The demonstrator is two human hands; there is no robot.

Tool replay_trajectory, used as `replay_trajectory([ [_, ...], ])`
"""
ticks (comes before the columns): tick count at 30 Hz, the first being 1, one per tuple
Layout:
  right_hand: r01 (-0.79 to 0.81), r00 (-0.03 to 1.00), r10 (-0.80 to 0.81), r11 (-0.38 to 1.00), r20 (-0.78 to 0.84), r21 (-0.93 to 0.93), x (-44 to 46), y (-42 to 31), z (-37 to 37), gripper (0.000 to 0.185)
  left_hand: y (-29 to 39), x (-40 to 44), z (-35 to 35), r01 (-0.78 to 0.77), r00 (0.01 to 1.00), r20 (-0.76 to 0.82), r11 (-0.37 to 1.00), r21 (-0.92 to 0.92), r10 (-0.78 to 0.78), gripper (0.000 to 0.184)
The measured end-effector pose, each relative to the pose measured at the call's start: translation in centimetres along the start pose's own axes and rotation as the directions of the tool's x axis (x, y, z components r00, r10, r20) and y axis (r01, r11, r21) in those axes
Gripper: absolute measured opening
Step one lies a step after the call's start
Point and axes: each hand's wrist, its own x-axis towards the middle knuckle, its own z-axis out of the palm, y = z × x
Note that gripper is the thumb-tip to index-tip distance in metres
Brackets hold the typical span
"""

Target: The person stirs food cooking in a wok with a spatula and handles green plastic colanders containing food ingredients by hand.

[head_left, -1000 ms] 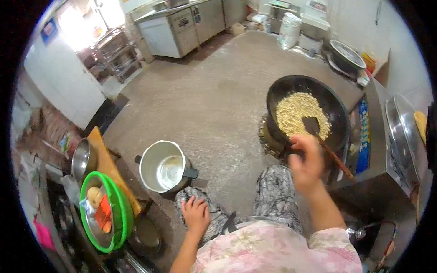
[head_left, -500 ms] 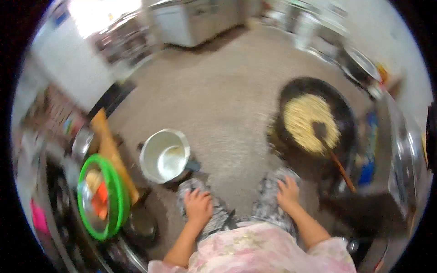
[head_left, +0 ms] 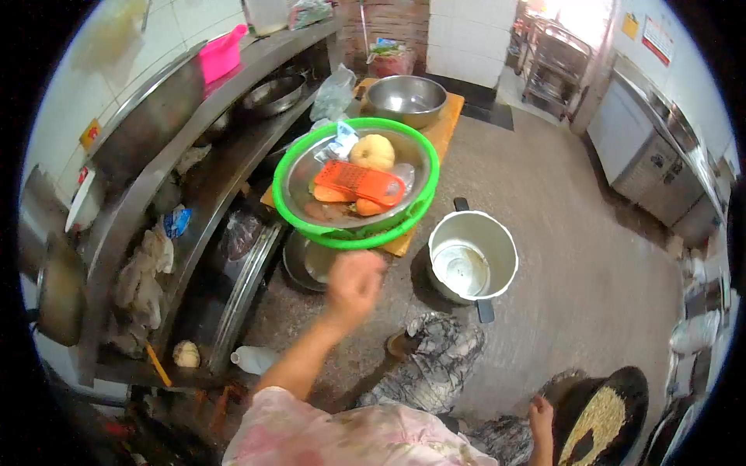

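My left hand (head_left: 355, 283) is stretched forward, just below the near rim of a green plastic basket (head_left: 305, 234). It is blurred, and I cannot tell whether it touches the rim. Inside the basket sits a steel bowl (head_left: 293, 175) with a pale round squash (head_left: 373, 152), an orange grater (head_left: 356, 182), carrots (head_left: 368, 206) and a crumpled wrapper (head_left: 339, 142). My right hand (head_left: 542, 415) rests by my right knee with loose fingers and nothing visible in it. Close to it stands a black wok (head_left: 639, 388) of pale yellow grated food (head_left: 602, 419), with a dark spatula (head_left: 581, 448).
A pot (head_left: 505, 247) with black handles stands on the floor ahead. Beyond the basket, another steel bowl (head_left: 406, 97) rests on a wooden board (head_left: 451, 116). Steel shelving (head_left: 214, 167) lines the left, with a pink basin (head_left: 223, 53). A white bottle (head_left: 255, 359) lies near the lower shelf.
My view has swung left toward the shelving and the green basket. My left hand has left my knee and reached forward to the basket. My right hand stays near my knee.
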Motion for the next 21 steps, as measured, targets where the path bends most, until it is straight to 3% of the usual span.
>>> replay_trajectory([
  [2, 0.123, 0.991, -0.130, 0.974, 0.027, 0.192, 4.2, -5.2, -1.2, 0.037, -4.3, 2.5, -3.3, 0.290, 0.945, -0.154, 0.957, 0.000, -0.287, 0.019],
  [5, 0.125, 0.972, -0.178, 0.944, 0.151, 0.304, 8.3, -22.6, -3.2, 0.036, -13.9, 3.6, -5.5, 0.666, 0.637, -0.206, 0.665, -0.338, -0.743, 0.034],
  [7, 0.126, 0.941, -0.256, 0.873, 0.222, 0.471, 10.5, -30.6, -2.5, 0.040, -16.6, 4.6, -6.4, 0.724, 0.480, -0.215, 0.522, -0.451, -0.851, 0.036],
  [10, 0.145, 0.860, -0.380, 0.821, 0.340, 0.552, 12.3, -40.6, -1.1, 0.042, -18.9, 4.5, -6.9, 0.830, 0.247, -0.010, 0.217, -0.513, -0.969, 0.040],
  [13, 0.146, 0.795, -0.457, 0.782, 0.399, 0.606, 14.3, -46.6, 1.5, 0.047, -20.3, 4.1, -7.4, 0.835, 0.308, 0.225, 0.149, -0.530, -0.924, 0.038],
  [17, 0.123, 0.780, -0.486, 0.736, 0.394, 0.665, 16.7, -50.5, 4.1, 0.051, -23.6, 3.6, -7.0, 0.798, 0.295, 0.236, 0.102, -0.594, -0.926, 0.033],
  [21, -0.020, 0.809, -0.391, 0.728, 0.439, 0.685, 18.8, -53.2, 5.3, 0.047, -24.2, 5.4, -7.1, 0.769, 0.272, 0.235, 0.064, -0.635, -0.933, 0.025],
])
